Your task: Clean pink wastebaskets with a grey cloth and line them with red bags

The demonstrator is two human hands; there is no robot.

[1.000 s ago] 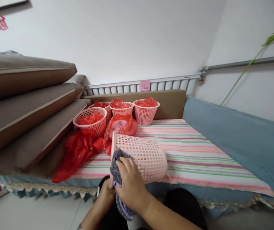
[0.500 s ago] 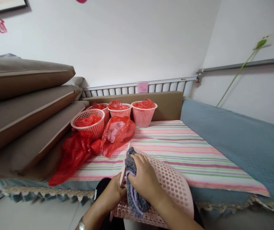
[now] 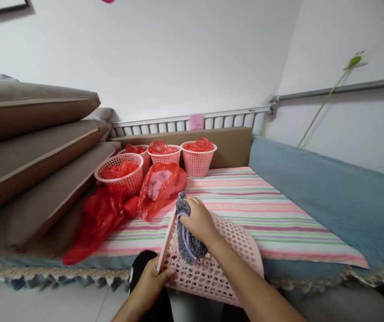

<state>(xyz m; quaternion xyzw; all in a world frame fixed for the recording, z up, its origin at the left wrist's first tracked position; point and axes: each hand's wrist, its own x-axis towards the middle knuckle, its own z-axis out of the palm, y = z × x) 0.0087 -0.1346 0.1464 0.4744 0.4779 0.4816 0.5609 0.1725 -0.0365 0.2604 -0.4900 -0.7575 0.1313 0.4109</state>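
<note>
A pink plastic mesh basket lies tilted on its side over my lap, at the front edge of the striped mattress. My left hand grips the basket's rim from below. My right hand is closed on a grey knitted cloth with a purple edge, pressing it against the basket's rim and outer wall. The inside of the basket is hidden.
Several pink baskets lined with red plastic bags stand at the back of the striped sheet. Loose red bags lie left of me. Brown cushions are stacked on the left, a blue blanket lies to the right.
The basket has come off the mattress and tipped toward my lap. My right hand with the cloth has shifted up along the rim, and my left hand now holds the rim lower down.
</note>
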